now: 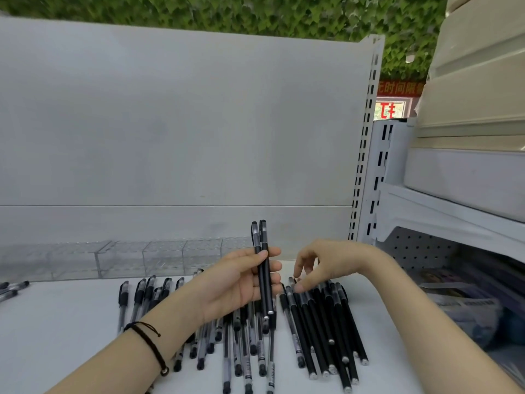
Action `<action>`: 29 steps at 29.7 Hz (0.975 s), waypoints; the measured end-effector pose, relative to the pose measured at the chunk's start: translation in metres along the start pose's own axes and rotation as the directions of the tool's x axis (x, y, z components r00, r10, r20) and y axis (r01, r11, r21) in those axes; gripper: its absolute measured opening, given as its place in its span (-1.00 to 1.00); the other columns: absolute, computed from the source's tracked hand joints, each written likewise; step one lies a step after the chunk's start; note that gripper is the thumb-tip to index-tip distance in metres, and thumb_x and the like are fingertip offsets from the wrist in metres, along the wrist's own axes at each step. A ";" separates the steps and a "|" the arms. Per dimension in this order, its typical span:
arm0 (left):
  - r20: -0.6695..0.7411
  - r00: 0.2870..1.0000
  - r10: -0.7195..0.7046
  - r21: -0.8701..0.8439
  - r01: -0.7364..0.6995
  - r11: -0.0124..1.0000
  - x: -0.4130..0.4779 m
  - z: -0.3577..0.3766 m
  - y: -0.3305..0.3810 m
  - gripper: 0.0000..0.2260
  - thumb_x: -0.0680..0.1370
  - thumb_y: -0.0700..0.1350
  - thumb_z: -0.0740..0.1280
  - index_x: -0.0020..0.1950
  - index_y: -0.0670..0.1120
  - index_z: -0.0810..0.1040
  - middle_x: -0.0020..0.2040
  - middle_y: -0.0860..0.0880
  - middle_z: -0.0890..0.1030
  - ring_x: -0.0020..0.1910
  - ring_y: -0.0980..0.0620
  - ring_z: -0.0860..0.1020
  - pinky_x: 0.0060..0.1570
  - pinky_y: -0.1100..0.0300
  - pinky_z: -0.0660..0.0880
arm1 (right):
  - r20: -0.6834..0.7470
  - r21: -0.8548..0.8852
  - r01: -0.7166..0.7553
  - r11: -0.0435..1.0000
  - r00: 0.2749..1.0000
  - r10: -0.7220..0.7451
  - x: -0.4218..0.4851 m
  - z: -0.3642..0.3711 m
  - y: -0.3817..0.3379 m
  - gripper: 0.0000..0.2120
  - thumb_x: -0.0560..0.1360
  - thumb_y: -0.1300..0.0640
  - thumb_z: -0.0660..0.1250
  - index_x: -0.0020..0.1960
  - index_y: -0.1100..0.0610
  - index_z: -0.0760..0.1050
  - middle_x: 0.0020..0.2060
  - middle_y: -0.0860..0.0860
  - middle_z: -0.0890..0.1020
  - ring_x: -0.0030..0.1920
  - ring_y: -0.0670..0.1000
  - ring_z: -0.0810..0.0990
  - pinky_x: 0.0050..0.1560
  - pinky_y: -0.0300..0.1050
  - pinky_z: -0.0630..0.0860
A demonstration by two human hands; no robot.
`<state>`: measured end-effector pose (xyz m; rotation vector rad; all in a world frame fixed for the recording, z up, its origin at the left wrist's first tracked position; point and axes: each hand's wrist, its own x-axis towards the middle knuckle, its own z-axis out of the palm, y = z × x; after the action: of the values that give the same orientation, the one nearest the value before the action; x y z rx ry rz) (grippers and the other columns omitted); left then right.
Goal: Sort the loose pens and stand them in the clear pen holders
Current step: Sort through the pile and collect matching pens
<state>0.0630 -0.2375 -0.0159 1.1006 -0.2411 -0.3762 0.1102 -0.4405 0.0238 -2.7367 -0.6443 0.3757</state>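
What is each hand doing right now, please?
Left hand: holds two black pens upright.
Right hand: fingertips on the loose black pens; whether it pinches one cannot be told.
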 end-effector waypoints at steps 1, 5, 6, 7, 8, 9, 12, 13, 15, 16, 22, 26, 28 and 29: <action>0.004 1.000 0.001 0.002 -0.001 1.000 0.000 0.000 -0.001 -0.81 0.62 -0.24 0.18 0.17 -0.25 0.51 -0.22 -0.16 0.60 -0.32 -0.05 0.59 -0.29 0.09 0.60 | 0.026 -0.013 -0.008 1.000 1.000 0.009 -0.001 -0.001 0.000 -0.62 0.34 -0.21 0.49 0.08 -0.07 0.59 -0.08 -0.13 0.54 -0.10 -0.13 0.51 0.03 -0.13 0.47; 0.005 1.000 0.003 0.009 -0.003 1.000 -0.001 0.001 0.000 -0.81 0.62 -0.24 0.18 0.16 -0.25 0.51 -0.22 -0.16 0.60 -0.32 -0.04 0.59 -0.29 0.09 0.60 | 0.099 -0.039 0.001 0.999 0.995 0.002 -0.002 0.000 -0.002 -0.54 0.34 -0.18 0.51 0.17 -0.05 0.55 -0.08 -0.11 0.52 -0.05 -0.10 0.51 0.08 -0.18 0.45; 0.005 1.000 0.007 0.010 -0.007 1.000 -0.001 0.001 0.000 -0.81 0.62 -0.24 0.18 0.16 -0.25 0.51 -0.22 -0.15 0.60 -0.32 -0.04 0.59 -0.29 0.09 0.60 | 0.100 -0.036 0.012 0.999 0.995 -0.008 -0.002 0.001 -0.003 -0.54 0.33 -0.17 0.52 0.16 -0.04 0.55 -0.08 -0.11 0.53 -0.05 -0.10 0.51 0.08 -0.17 0.46; 0.005 1.000 0.011 0.009 -0.011 1.000 -0.001 0.002 0.001 -0.81 0.62 -0.24 0.17 0.16 -0.24 0.51 -0.22 -0.15 0.60 -0.32 -0.04 0.59 -0.28 0.09 0.60 | 0.097 -0.030 0.023 0.999 0.995 -0.020 -0.001 0.001 -0.003 -0.55 0.33 -0.15 0.52 0.16 -0.03 0.55 -0.09 -0.10 0.53 -0.07 -0.10 0.51 0.06 -0.16 0.47; 0.005 1.000 0.015 0.007 -0.015 1.000 -0.001 0.001 0.001 -0.81 0.62 -0.24 0.17 0.16 -0.24 0.51 -0.23 -0.15 0.60 -0.32 -0.04 0.58 -0.28 0.09 0.60 | 0.093 -0.020 0.030 0.999 0.995 -0.028 0.000 0.001 -0.003 -0.56 0.34 -0.14 0.53 0.14 -0.02 0.56 -0.09 -0.10 0.54 -0.11 -0.13 0.51 0.00 -0.18 0.47; 0.005 1.000 0.016 0.007 -0.016 1.000 -0.001 0.001 0.001 -0.81 0.62 -0.24 0.17 0.17 -0.25 0.50 -0.22 -0.15 0.60 -0.32 -0.04 0.58 -0.28 0.09 0.60 | 0.090 -0.009 0.036 0.999 0.995 -0.035 0.000 0.002 -0.004 -0.58 0.34 -0.12 0.53 0.13 0.00 0.57 -0.10 -0.12 0.54 -0.17 -0.17 0.49 -0.11 -0.26 0.46; 0.007 1.000 0.013 0.017 -0.013 1.000 -0.002 0.001 0.001 -0.80 0.63 -0.24 0.18 0.19 -0.25 0.49 -0.21 -0.15 0.59 -0.31 -0.04 0.58 -0.26 0.09 0.61 | 0.089 0.017 0.043 0.999 0.995 -0.045 0.002 0.004 -0.004 -0.65 0.36 -0.07 0.53 0.08 -0.01 0.56 -0.18 -0.21 0.51 -0.26 -0.24 0.46 -0.27 -0.39 0.32; 0.007 1.000 0.011 0.020 -0.011 1.000 -0.002 0.001 0.001 -0.80 0.63 -0.24 0.18 0.19 -0.25 0.50 -0.21 -0.15 0.59 -0.30 -0.04 0.58 -0.26 0.08 0.61 | 0.088 0.023 0.048 0.999 0.995 -0.049 0.003 0.005 -0.004 -0.65 0.36 -0.05 0.53 0.09 0.00 0.56 -0.19 -0.21 0.51 -0.26 -0.25 0.46 -0.28 -0.41 0.32; 0.002 1.000 0.009 0.025 -0.009 1.000 -0.001 0.001 0.001 -0.80 0.62 -0.24 0.18 0.19 -0.25 0.50 -0.21 -0.15 0.60 -0.30 -0.03 0.58 -0.26 0.08 0.60 | 0.089 0.044 0.061 0.997 0.994 -0.065 0.005 0.006 -0.005 -0.64 0.37 -0.02 0.53 0.11 0.04 0.56 -0.18 -0.20 0.51 -0.27 -0.25 0.46 -0.27 -0.44 0.33; -0.002 1.000 0.009 0.026 -0.009 1.000 -0.001 0.001 0.000 -0.80 0.62 -0.24 0.18 0.19 -0.25 0.50 -0.22 -0.15 0.60 -0.31 -0.03 0.58 -0.26 0.09 0.60 | 0.093 0.071 0.064 0.995 0.993 -0.071 0.005 0.007 -0.005 -0.64 0.37 0.00 0.54 0.11 0.05 0.56 -0.18 -0.18 0.53 -0.26 -0.24 0.47 -0.25 -0.42 0.35; -0.044 0.999 0.018 -0.002 -0.018 1.000 0.000 0.001 0.000 -0.81 0.63 -0.25 0.18 0.16 -0.26 0.52 -0.20 -0.16 0.63 -0.28 -0.04 0.62 -0.29 0.10 0.60 | 0.040 0.496 0.101 0.862 0.990 -0.139 0.005 0.004 0.000 -0.65 0.36 0.24 0.54 0.06 0.09 0.49 -0.13 -0.03 0.54 -0.27 -0.08 0.49 -0.33 -0.22 0.39; -0.100 0.995 0.022 -0.021 -0.024 0.999 0.000 0.002 -0.002 -0.83 0.63 -0.27 0.18 0.08 -0.28 0.54 -0.09 -0.20 0.67 -0.14 -0.08 0.66 -0.23 0.11 0.62 | -0.072 0.767 0.172 0.619 0.980 -0.184 0.004 0.000 0.001 -0.71 0.42 0.43 0.41 0.05 0.18 0.48 -0.15 0.03 0.53 -0.27 -0.09 0.55 -0.26 -0.22 0.50; -0.136 0.990 0.022 -0.018 -0.025 1.000 0.001 0.001 -0.003 -0.82 0.63 -0.27 0.18 0.08 -0.29 0.55 -0.01 -0.23 0.67 -0.03 -0.12 0.66 -0.12 0.09 0.63 | -0.106 0.832 0.206 0.515 0.971 -0.216 0.004 -0.001 0.000 -0.74 0.44 0.46 0.36 0.04 0.19 0.48 -0.18 0.04 0.56 -0.25 -0.07 0.59 -0.20 -0.20 0.53; -0.147 0.989 0.019 -0.023 -0.023 0.999 0.002 0.001 -0.004 -0.82 0.63 -0.27 0.18 0.08 -0.29 0.55 0.04 -0.25 0.66 0.05 -0.15 0.65 -0.05 0.06 0.62 | -0.124 0.859 0.216 0.464 0.967 -0.221 0.004 -0.001 0.000 -0.76 0.45 0.46 0.33 0.02 0.20 0.49 -0.20 0.03 0.57 -0.28 -0.09 0.59 -0.18 -0.22 0.54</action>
<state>0.0639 -0.2405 -0.0188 1.0955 -0.1177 -0.2770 0.1136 -0.4394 0.0239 -1.6313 -0.5703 0.4768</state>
